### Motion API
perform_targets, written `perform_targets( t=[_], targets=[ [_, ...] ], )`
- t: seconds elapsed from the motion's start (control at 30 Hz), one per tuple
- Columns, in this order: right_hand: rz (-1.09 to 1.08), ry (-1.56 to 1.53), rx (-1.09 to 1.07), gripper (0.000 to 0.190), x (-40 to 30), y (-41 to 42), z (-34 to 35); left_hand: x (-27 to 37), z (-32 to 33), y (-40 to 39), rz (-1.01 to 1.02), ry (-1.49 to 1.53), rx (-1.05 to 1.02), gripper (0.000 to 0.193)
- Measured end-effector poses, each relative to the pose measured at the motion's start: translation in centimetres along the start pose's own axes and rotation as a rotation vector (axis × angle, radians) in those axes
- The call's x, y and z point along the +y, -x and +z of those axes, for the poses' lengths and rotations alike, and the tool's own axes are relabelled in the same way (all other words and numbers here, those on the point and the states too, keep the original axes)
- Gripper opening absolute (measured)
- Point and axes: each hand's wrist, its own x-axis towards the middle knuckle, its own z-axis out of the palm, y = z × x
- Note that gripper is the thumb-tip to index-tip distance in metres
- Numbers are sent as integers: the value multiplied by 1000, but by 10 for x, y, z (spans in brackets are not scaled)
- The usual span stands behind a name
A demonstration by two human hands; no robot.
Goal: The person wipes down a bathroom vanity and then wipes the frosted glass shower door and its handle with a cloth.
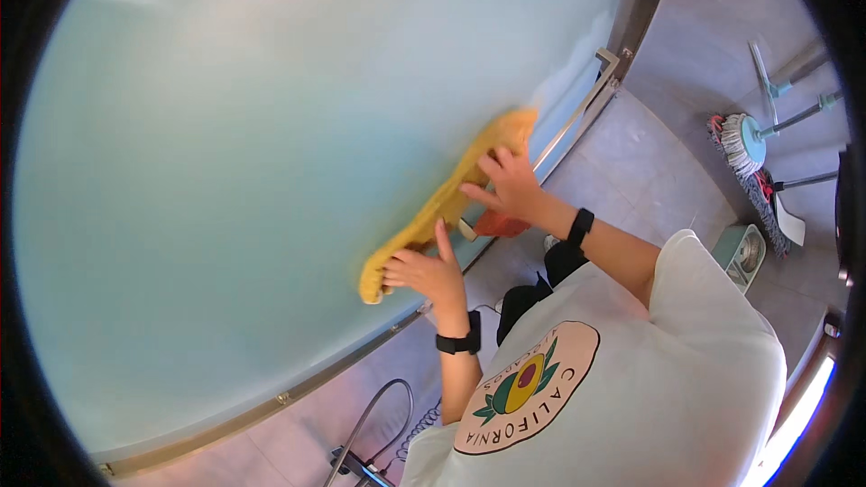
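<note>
A long yellow cloth pad (pixel 440 199) lies slantwise against a light blue frosted glass panel (pixel 237 169). My left hand (pixel 426 277) holds the pad's lower end, fingers curled at its edge and thumb pointing up. Toward the upper end, the fingertips and thumb of my right hand (pixel 511 186) grip the same pad. A red object (pixel 499 224) with a pale part beside it shows between the pad and my right wrist; the hand and pad partly hide it, so its kind is unclear. Both wrists wear black bands.
A metal bar handle (pixel 575 111) runs along the panel's right side, and a metal frame (pixel 284 398) edges its lower side. Mops (pixel 744 142) lean at the right wall above a green mop bucket (pixel 727 248). Flexible hoses (pixel 409 396) hang at the bottom.
</note>
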Motion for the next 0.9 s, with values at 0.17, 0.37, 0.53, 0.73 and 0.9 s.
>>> perform_targets(
  t=[0.17, 0.37, 0.53, 0.73, 0.9],
  targets=[
    [-76, 37, -3, 46, 1, 35, 5, -6, 19, 43, -212, 141, -231, 94],
    [-123, -227, 86, 46, -40, -21, -34, 4, -15, -18, -164, 135, 289, 104],
    [-270, -289, 424, 54, -114, -107, -87, 20, -107, -114, -75, 140, 463, 107],
    [-286, -393, 564, 56, -150, -124, -90, 33, -116, -135, -33, 162, 591, 96],
    [-378, -272, 246, 40, -102, -65, -45, -20, -50, -67, -64, 46, 410, 109]
  ],
)
